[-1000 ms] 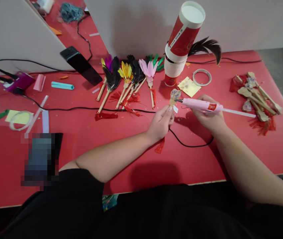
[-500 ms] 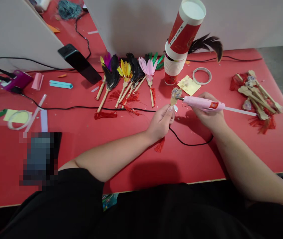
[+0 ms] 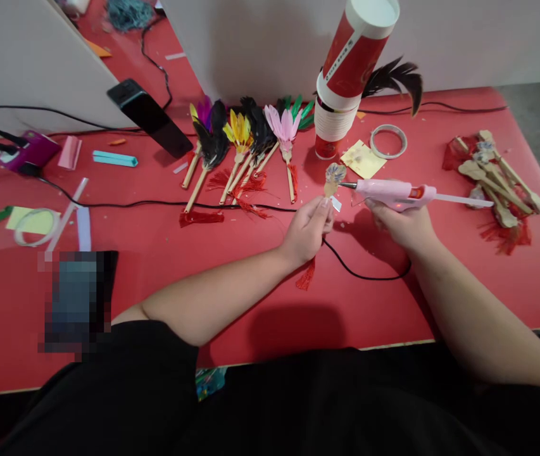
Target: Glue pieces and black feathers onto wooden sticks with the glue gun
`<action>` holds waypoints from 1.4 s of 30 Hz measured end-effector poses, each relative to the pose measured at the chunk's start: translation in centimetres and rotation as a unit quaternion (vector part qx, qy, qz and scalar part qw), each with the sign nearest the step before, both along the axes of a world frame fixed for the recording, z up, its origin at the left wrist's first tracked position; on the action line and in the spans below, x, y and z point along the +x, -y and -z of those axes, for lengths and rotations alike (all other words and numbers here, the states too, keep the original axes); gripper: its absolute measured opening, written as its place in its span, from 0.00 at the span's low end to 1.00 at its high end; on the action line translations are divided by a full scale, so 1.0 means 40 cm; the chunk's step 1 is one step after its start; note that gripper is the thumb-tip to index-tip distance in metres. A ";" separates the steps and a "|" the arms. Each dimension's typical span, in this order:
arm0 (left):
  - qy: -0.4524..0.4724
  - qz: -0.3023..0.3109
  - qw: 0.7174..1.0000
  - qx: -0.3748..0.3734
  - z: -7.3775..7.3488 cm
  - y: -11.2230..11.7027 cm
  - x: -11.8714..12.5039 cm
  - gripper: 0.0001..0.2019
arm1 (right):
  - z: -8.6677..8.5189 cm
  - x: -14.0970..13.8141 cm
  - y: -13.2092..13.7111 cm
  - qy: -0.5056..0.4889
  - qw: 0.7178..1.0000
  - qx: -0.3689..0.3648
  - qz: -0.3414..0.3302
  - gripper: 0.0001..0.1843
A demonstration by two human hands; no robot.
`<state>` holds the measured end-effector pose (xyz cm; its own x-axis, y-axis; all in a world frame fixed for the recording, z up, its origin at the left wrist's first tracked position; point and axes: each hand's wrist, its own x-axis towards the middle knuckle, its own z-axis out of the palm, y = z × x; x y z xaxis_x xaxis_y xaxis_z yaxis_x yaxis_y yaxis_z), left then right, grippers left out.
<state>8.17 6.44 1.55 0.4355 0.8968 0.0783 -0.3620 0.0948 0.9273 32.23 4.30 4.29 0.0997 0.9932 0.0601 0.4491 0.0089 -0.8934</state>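
My left hand is closed around a small wooden fan stick with a pale decorated head, and a red tassel hangs below the hand. My right hand grips a pink glue gun, held level with its nozzle pointing left at the stick's head. A clear glue stick juts out of the gun's back end to the right. Both hands hover over the red table.
A row of finished feather fans lies behind the hands, beside stacked red paper cups holding a black feather. A tape roll, yellow note and pile of bare wooden sticks sit right. A black cable, phone and scraps lie left.
The glue gun has shifted slightly right and up, its nozzle drawing a little away from the stick's head. My left hand keeps its hold in nearly the same place.
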 end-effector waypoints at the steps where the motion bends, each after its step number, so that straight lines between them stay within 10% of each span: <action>1: -0.002 0.001 1.000 0.001 -0.001 0.001 0.000 0.37 | -0.006 -0.005 0.000 -0.004 1.000 0.001 0.005 0.32; 42: -0.048 0.013 0.998 -0.046 0.000 -0.002 0.000 0.32 | -0.047 -0.002 -0.025 0.130 0.991 -0.018 0.032 0.40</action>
